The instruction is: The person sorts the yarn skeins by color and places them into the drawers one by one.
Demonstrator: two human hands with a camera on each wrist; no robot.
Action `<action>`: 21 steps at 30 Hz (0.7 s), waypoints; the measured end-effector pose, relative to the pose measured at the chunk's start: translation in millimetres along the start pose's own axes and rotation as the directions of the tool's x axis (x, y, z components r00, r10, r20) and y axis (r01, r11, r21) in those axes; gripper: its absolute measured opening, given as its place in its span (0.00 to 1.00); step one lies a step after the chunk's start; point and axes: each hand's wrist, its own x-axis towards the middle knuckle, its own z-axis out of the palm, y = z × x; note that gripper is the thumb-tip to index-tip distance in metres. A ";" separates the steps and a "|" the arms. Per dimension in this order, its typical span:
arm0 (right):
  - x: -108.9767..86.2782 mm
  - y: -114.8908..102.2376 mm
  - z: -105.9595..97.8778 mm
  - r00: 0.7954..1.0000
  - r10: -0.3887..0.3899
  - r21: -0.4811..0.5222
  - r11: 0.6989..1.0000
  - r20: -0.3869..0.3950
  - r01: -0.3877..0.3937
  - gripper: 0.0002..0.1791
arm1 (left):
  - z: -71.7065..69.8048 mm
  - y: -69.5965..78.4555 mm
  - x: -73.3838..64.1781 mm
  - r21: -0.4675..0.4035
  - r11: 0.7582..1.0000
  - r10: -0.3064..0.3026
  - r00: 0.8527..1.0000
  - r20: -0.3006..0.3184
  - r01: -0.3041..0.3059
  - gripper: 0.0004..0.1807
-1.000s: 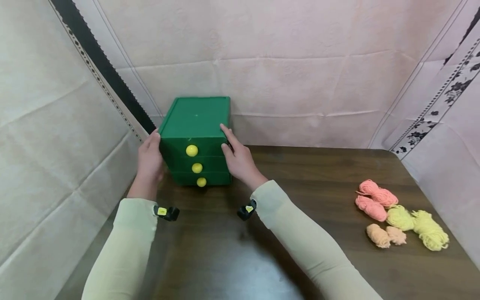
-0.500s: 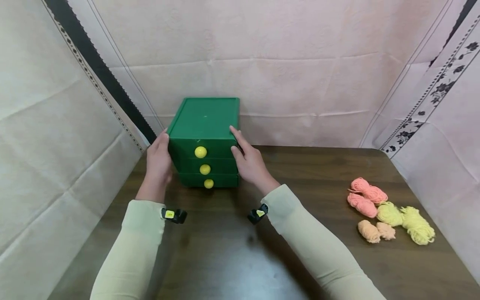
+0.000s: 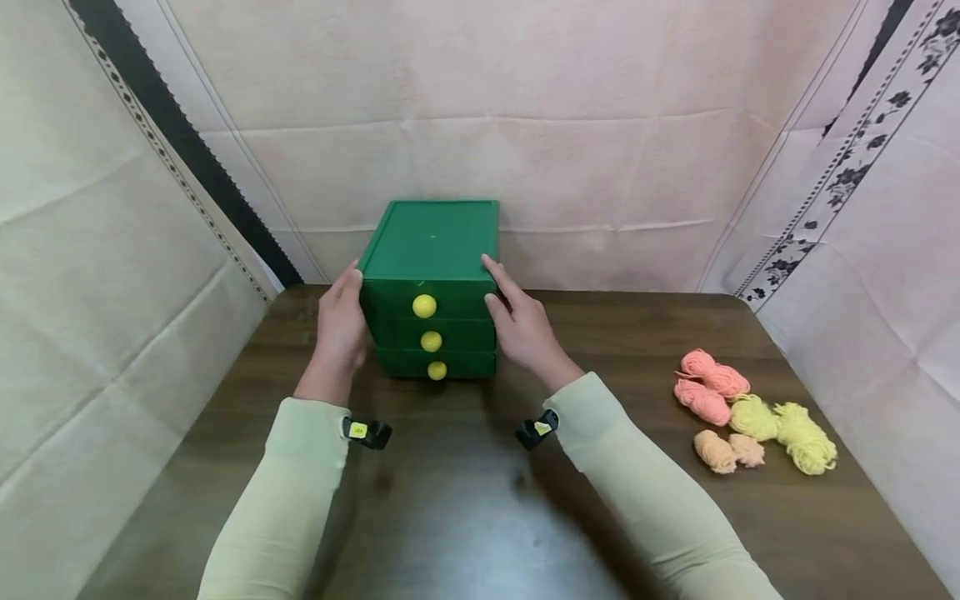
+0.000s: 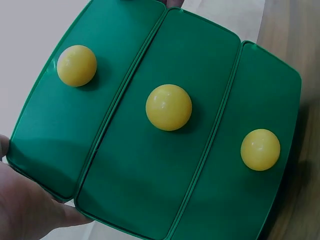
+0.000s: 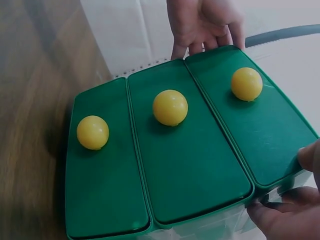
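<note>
A green three-drawer box (image 3: 435, 242) with round yellow knobs stands at the back of the brown table. All its drawers are pushed in. My left hand (image 3: 341, 329) grips its left side, fingers along the wall and tips near the upper front corner. On the opposite side my right hand (image 3: 528, 333) holds the box, one finger reaching onto the top edge and the thumb by the front corner. The right wrist view shows thumb and fingers around the side edge of the drawer box (image 5: 190, 185). Whether its base touches the table cannot be told.
Coral yarn skeins (image 3: 703, 402), yellow-green yarn (image 3: 806, 437) and peach yarn balls (image 3: 716, 452) lie on the right of the table (image 3: 465, 525). Pale cloth (image 3: 577, 167) hangs behind and at both sides, close behind the box.
Both hands have moved the drawer box to the right along the back of the table, away from the left cloth. The view has also turned slightly right. The yarn stays in its place.
</note>
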 end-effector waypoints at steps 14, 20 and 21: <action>-14.5 15.4 -38.2 0.998 0.021 -0.024 0.999 -0.059 -0.022 0.28 | 43.7 1.6 -0.7 -0.042 0.999 0.021 0.999 0.042 -0.020 0.27; -18.1 24.2 -55.6 0.996 0.064 -0.001 0.998 -0.059 -0.064 0.28 | 62.1 0.6 -1.3 -0.066 0.998 0.024 0.998 0.053 -0.020 0.29; -18.5 26.3 -58.6 0.996 0.073 0.009 0.997 -0.058 -0.073 0.27 | 65.8 0.3 -1.4 -0.069 0.997 0.023 0.998 0.053 -0.019 0.29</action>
